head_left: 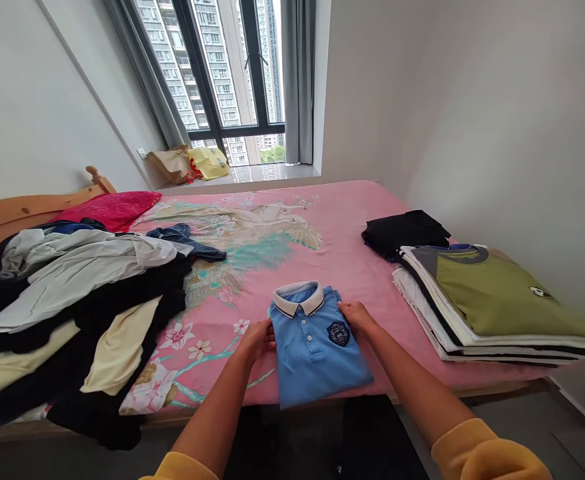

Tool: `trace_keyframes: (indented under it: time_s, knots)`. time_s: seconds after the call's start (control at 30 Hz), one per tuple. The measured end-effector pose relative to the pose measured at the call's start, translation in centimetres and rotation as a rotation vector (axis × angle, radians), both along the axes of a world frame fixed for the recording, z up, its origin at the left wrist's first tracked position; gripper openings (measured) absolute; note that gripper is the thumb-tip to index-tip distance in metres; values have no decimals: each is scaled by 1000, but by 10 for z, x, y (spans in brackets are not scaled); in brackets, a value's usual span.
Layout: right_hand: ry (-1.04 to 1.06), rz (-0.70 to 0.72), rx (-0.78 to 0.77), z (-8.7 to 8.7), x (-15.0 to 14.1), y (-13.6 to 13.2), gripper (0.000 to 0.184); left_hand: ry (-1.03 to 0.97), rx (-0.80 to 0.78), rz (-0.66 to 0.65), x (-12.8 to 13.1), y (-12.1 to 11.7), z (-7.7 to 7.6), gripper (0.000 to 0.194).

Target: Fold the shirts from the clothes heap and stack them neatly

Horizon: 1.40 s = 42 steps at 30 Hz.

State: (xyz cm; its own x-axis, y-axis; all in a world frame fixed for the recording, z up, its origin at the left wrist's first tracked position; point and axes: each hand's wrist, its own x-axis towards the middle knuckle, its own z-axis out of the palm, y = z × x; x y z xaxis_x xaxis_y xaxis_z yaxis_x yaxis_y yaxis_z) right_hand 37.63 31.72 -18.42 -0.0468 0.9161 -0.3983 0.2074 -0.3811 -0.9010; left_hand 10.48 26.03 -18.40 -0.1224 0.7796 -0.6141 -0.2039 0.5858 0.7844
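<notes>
Blue shirt [299, 367] between clothes heap [82, 273] and stack [497, 293]

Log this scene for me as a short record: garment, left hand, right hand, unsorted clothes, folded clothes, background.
Garment: blue polo shirt, folded, white collar, dark badge on the chest
Left hand: at the shirt's picture-left edge
Right hand: at the shirt's picture-right edge, near the shoulder
Unsorted clothes: loose heap at picture left, with white, black and cream pieces
Folded clothes: stack at picture right, olive on top; folded black garment just behind
Background: red pillow, window, yellow bag
</notes>
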Motion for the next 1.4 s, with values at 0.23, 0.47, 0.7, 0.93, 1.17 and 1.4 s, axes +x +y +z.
trace_keyframes:
  time_s: [0.23,0.47,0.7,0.93,1.17,1.4]
  knots:
    - [-21,-68,30,1,0,16,20,90,72,56,2,16,-1,22]
    - [70,-53,-67,-4,1,17,27,2,2,-72,-10,18,0,27]
    - [183,-6,-181,-6,2,22,18,54,-9,-71,-9,27,-3,29]
    - [155,-115,-107,-13,2,25,20,226,53,51,-3,23,-5,25]
    - [222,29,-218,-1,14,16,16,130,16,-86,-18,16,-2,32]
    - [175,38,-219,-5,16,14,16,111,-16,-184,-18,12,1,29]
